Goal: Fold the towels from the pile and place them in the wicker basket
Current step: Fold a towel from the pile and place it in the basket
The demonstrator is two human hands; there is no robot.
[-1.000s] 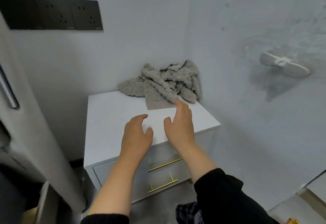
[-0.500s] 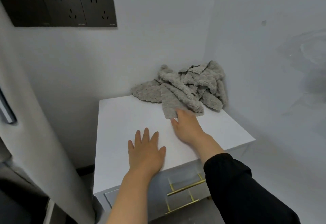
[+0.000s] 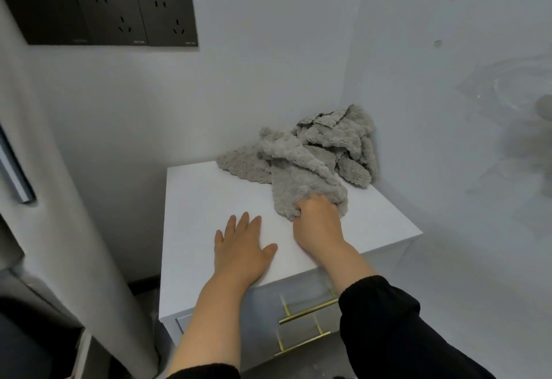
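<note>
The right hand [image 3: 318, 223] grips a towel [image 3: 301, 181] from the pile [image 3: 334, 145] at the cabinet's [image 3: 203, 199] back right corner; the left hand [image 3: 242, 247] lies open, flat. The socket panel's [image 3: 113, 14] lettering seems too blurred to read.

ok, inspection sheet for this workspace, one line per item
Surface: white cabinet top, front half bare.
Job's things: crumpled grey fleecy towel pile in the back right corner; wicker basket not in view.
Clutter: nothing seen.
Hands: left hand flat on the top, empty; right hand closed on the pile's near edge.
Cables: nothing seen.
Surroundings: black wall sockets, gold drawer handles, grey door at left.
</note>
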